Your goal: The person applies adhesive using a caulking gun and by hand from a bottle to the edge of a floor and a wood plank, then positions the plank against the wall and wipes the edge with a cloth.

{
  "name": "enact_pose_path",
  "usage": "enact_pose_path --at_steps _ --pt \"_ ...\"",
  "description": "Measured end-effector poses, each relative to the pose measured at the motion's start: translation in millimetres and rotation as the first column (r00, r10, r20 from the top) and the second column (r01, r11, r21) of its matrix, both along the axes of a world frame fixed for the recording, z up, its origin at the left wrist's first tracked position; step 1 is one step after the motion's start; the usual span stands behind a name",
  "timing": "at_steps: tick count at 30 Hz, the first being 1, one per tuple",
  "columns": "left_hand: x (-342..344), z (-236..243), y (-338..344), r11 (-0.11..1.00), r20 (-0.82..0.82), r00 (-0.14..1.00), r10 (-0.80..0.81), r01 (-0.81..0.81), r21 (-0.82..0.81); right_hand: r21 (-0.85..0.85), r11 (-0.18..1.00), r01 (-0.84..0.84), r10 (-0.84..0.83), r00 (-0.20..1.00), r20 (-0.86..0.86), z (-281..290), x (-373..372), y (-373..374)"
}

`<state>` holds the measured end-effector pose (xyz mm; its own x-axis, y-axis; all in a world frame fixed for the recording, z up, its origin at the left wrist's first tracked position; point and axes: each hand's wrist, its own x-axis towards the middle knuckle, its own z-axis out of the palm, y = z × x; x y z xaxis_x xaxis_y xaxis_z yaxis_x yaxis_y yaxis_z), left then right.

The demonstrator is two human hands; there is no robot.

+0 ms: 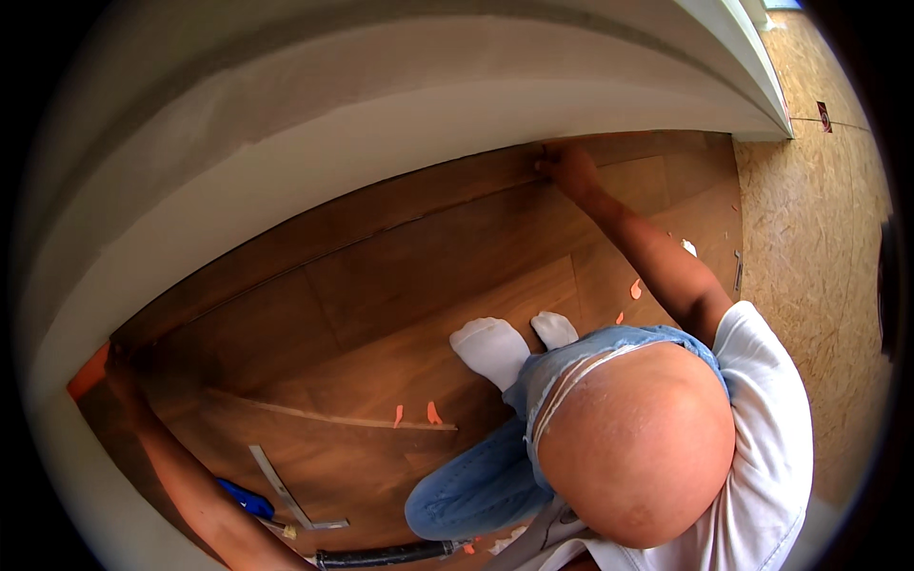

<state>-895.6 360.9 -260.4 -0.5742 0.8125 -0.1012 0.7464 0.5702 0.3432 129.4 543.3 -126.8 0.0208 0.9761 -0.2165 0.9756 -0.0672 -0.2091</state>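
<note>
A long narrow brown plank lies along the foot of the pale wall. My right hand is at the upper middle, fingers bent in a pinch at the plank beside the wall; what they hold is too small to make out. My left hand reaches into the far left corner at the other end of the strip, near an orange patch; its fingers are dark and blurred. My white-socked feet rest on the brown plank floor between my arms.
A metal square, blue object, black tube-like tool, thin wood strip and several orange pieces lie around me. Particle-board flooring adjoins the planks at the right, beside a white frame.
</note>
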Motion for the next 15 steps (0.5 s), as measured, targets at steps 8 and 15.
enact_pose_path --at_steps 8,15 --pt "6.9 -38.4 8.7 0.996 0.230 0.971 0.056 -0.072 0.061 -0.044 0.998 0.041 -0.037 0.994 0.104 34.0 -12.4 -12.1" --pt "-34.6 -24.4 -22.6 0.969 -0.235 0.943 -0.234 0.246 0.023 -0.033 0.999 -0.001 -0.003 0.991 -0.134 -7.9 6.9 -1.7"
